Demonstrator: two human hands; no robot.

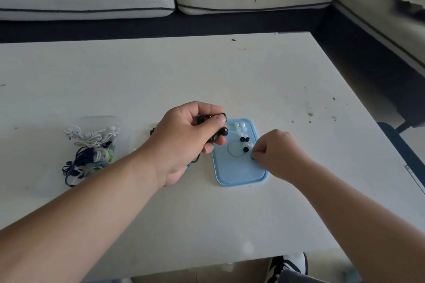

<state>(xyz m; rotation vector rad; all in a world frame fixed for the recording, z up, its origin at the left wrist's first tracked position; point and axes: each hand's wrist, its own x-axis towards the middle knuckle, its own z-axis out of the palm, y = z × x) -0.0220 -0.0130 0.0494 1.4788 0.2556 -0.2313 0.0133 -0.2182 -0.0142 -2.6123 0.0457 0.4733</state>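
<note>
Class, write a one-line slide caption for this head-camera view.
The left hand grips a black earphone while the right hand pinches a black ear tip on the blue lid.

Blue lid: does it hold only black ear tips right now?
No, several white ear tips lie on the blue lid alongside the black ear tips.

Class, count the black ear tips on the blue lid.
4. Two black tips sit together near the middle of the blue lid, one just below, and one at the right hand fingertips. Others may be hidden.
</note>
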